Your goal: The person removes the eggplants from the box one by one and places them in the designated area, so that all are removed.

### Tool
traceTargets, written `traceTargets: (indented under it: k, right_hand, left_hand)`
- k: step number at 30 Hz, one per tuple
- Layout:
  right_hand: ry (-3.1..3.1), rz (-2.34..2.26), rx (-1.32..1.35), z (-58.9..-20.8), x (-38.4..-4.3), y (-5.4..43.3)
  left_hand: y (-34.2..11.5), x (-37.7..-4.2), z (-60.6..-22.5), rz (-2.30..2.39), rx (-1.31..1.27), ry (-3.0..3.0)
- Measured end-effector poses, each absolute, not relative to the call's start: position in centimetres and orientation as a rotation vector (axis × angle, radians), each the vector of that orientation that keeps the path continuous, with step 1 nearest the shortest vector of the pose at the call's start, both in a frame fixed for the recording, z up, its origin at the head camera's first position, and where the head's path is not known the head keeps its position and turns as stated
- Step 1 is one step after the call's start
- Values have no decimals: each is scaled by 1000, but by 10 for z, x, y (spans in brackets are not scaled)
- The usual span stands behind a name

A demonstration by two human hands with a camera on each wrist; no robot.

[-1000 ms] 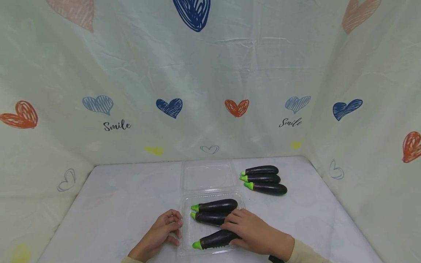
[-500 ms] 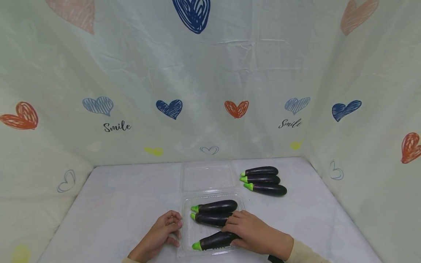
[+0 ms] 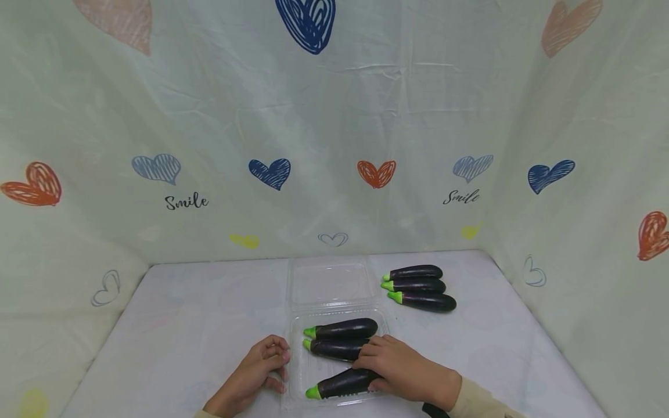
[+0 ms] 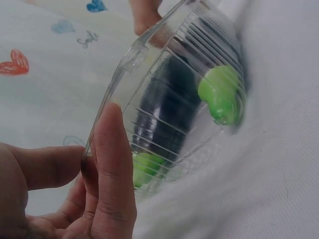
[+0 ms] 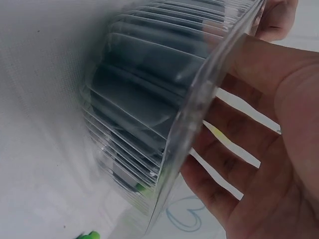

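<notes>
A clear plastic clamshell container point(image 3: 299, 374) stands on the table, with three dark purple eggplants lying crosswise in its base. My left hand point(image 3: 256, 368) pinches the container's left rim between thumb and finger, plain in the left wrist view point(image 4: 112, 164). Over the right rim reaches my right hand point(image 3: 399, 368), its thumb and fingers around the thick end of the nearest eggplant point(image 3: 340, 383). The middle eggplant point(image 3: 334, 349) lies close beside the far eggplant point(image 3: 345, 328), and a gap separates that pair from the nearest one. Ribbed plastic blurs the right fingertips in the right wrist view.
The container's open lid point(image 3: 330, 281) lies flat behind the base. Three more eggplants rest side by side at the back right, the closest being a loose eggplant point(image 3: 424, 301). A heart-printed curtain point(image 3: 313, 116) rises behind and beside the white table point(image 3: 198, 325).
The right forearm has shifted slightly, while the hand stays on the nearest eggplant. The left hand and the container have hardly moved.
</notes>
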State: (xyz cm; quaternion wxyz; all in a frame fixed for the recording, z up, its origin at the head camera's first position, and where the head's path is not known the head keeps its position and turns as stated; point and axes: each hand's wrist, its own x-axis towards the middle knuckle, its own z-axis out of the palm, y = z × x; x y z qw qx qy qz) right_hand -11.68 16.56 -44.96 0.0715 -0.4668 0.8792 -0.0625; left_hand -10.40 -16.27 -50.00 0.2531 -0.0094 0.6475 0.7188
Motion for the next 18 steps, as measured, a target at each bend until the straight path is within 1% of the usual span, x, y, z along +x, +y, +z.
traceTargets:
  k: [8,18]
  right_hand:
    - [2642,-200,-1399,-452,-117,161]
    - [2665,-166,-1477,-457,-117,161]
  left_hand:
    - [-163,-104,-500,1960,-24,1761]
    - [-162,-104,-501,1957,-23,1781]
